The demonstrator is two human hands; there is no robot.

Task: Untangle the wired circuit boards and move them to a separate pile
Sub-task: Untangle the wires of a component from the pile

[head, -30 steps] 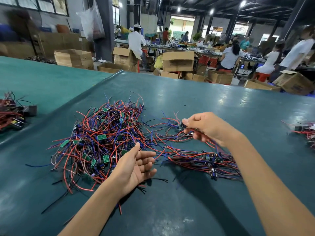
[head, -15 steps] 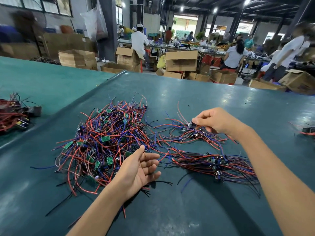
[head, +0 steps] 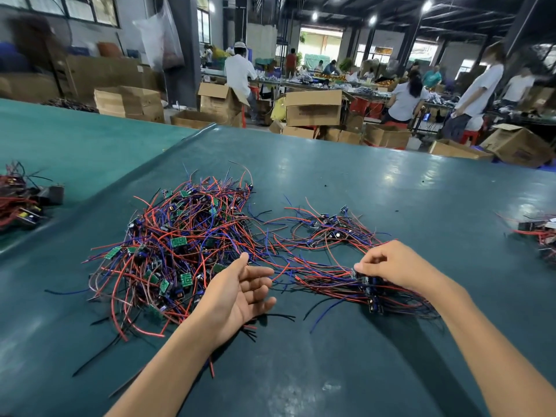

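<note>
Red-wired circuit board point(head: 362, 277) sits pinched in right hand point(head: 394, 263) grip.

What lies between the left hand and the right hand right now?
Head view: loose red and blue wires cross the table between the open left hand and the right hand, which pinches a wired circuit board.

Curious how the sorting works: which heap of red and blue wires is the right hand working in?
The smaller red-and-blue wire heap at the right hand; the big tangle with green boards lies by the left hand.
</note>
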